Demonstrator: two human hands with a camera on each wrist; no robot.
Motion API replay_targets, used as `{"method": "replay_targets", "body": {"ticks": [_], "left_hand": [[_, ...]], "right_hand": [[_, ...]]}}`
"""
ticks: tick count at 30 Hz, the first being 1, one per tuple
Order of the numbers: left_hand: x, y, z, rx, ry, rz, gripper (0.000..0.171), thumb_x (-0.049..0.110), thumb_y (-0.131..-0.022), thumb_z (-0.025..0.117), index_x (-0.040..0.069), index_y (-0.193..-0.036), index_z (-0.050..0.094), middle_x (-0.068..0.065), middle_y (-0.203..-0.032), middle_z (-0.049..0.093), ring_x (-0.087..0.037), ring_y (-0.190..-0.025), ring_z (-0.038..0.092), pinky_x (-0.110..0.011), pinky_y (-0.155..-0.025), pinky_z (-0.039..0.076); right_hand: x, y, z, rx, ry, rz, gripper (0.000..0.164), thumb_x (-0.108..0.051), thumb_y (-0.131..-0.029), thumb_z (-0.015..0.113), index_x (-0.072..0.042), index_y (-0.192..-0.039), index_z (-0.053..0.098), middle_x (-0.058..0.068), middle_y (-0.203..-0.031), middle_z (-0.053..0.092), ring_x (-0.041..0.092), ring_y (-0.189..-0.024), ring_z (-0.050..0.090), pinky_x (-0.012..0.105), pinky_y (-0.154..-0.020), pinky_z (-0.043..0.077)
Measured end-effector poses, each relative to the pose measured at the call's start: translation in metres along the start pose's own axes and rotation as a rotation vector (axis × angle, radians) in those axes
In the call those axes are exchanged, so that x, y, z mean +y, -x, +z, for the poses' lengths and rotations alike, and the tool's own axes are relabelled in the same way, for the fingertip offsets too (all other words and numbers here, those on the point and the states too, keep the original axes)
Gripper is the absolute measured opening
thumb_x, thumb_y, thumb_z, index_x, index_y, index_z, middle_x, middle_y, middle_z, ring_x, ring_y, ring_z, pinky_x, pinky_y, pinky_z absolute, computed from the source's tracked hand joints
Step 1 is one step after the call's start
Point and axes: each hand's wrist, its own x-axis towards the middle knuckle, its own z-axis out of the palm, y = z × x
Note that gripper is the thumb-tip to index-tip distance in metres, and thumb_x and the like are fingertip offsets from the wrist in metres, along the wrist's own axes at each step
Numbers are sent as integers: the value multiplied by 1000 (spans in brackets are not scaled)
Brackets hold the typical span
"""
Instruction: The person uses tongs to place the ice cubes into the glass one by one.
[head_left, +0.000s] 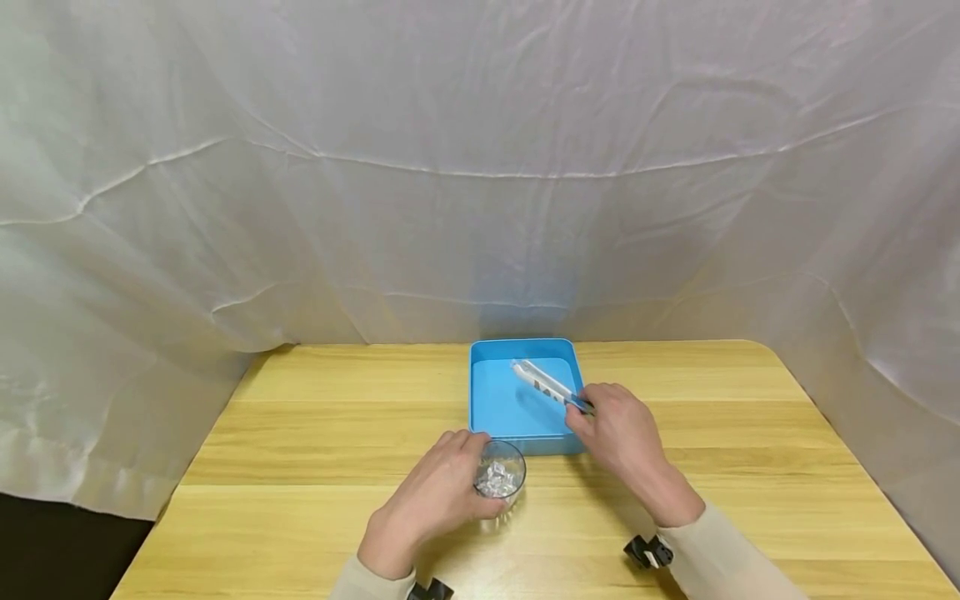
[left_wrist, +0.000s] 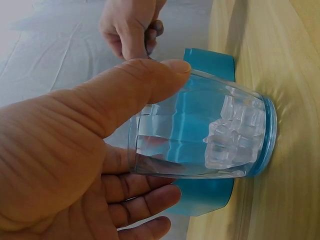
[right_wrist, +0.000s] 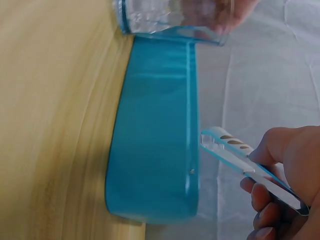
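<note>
My left hand holds a clear drinking glass upright on the table, its thumb on the near side and fingers round the far side. Clear ice cubes lie in the bottom of the glass. In my right hand is a pair of metal tongs, gripped near the bent end, with the tips pointing up and left over the blue tray. Between the tong tips sits one clear ice cube, held above the tray's rim in the right wrist view.
The square blue tray stands on the wooden table just behind the glass, near the far edge. A pale cloth hangs behind the table and round its sides. Small black devices are worn at both wrists.
</note>
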Motion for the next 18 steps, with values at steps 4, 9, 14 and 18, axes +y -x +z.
{"method": "replay_targets", "body": {"ticks": [4,9,14,18], "left_hand": [[-1,1,0,0,1,-9,79,41,-77,92,3,-138,60,-10,-128,67,-24,-117,61,-41,-101,57],[-2,2,-1,5,3,-12,80,41,-76,92,2,-138,60,-11,-128,68,-25,-118,61,-41,-101,57],[-1,3,-1,5,3,-12,80,41,-76,92,2,-138,60,-11,-128,68,-25,-118,61,-42,-101,57],[-1,4,-3,9,2,-7,79,41,-76,93,3,-138,60,-11,-128,68,-25,-117,61,-43,-101,57]], "right_hand": [[-2,5,-3,34,-41,-40,10,-16,-90,74,-6,-87,72,3,-80,68,16,-71,53,33,-62,50],[-4,9,-7,62,-82,-92,8,-12,-88,74,-5,-86,73,3,-81,69,14,-71,55,32,-63,52],[-5,11,-16,29,-108,-100,6,-13,-90,75,-6,-89,75,2,-83,70,11,-72,55,30,-64,52],[-1,11,-27,-4,-118,-167,4,-14,-91,78,-10,-92,76,0,-90,72,11,-78,61,33,-68,57]]}}
